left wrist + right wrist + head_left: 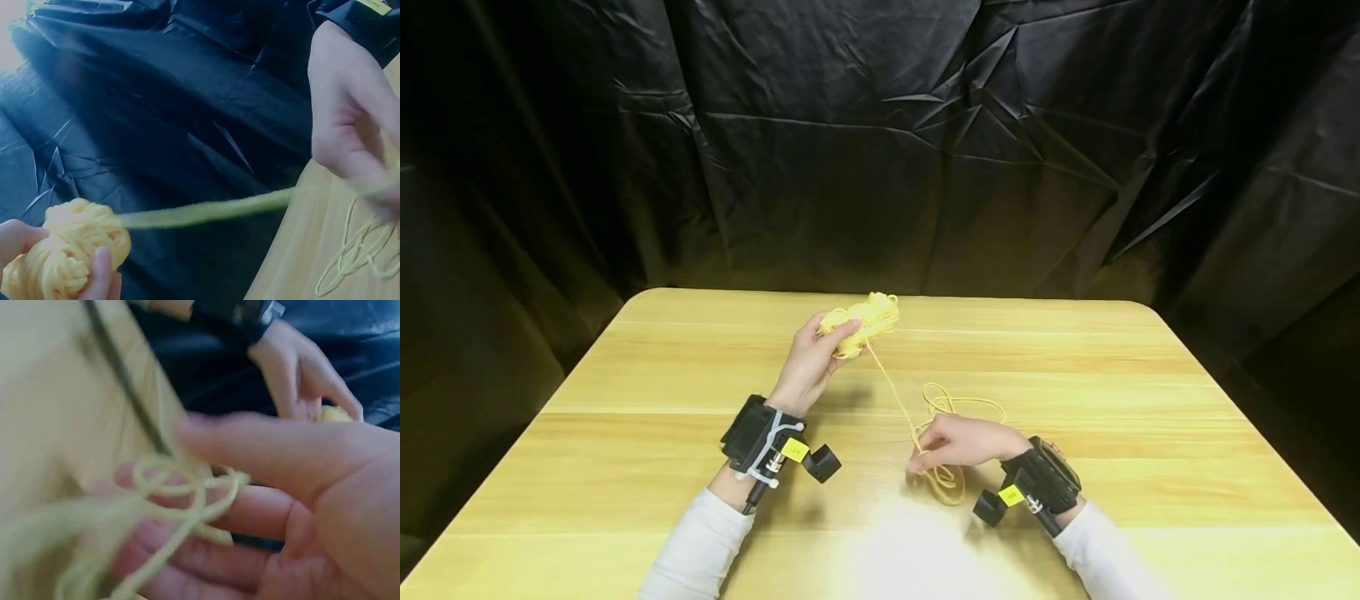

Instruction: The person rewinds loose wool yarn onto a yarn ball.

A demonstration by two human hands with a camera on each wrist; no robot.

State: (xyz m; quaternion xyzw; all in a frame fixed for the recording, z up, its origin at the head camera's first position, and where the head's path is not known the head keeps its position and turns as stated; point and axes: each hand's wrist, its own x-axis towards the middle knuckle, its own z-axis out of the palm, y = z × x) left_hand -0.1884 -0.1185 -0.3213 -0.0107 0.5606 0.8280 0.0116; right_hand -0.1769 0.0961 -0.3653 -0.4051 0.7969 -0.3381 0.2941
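Observation:
My left hand (805,367) grips a bundled skein of yellow yarn (874,315) above the far middle of the table, thumb across its near side. A taut yarn strand (891,387) runs from the skein down to my right hand (966,440), low over the table. In the left wrist view, the fingers (100,275) wrap the skein (78,237), and the strand (212,211) stretches across to the other hand. The right wrist view shows loose yarn loops (199,509) lying over the curled right fingers, with the thumb close above them; the exact pinch point is blurred.
Slack yarn loops (973,402) lie on the wooden table (1112,375) beside and beyond the right hand. A black plastic curtain (850,183) hangs behind the table's far edge. Each wrist carries a strapped-on camera mount (822,463).

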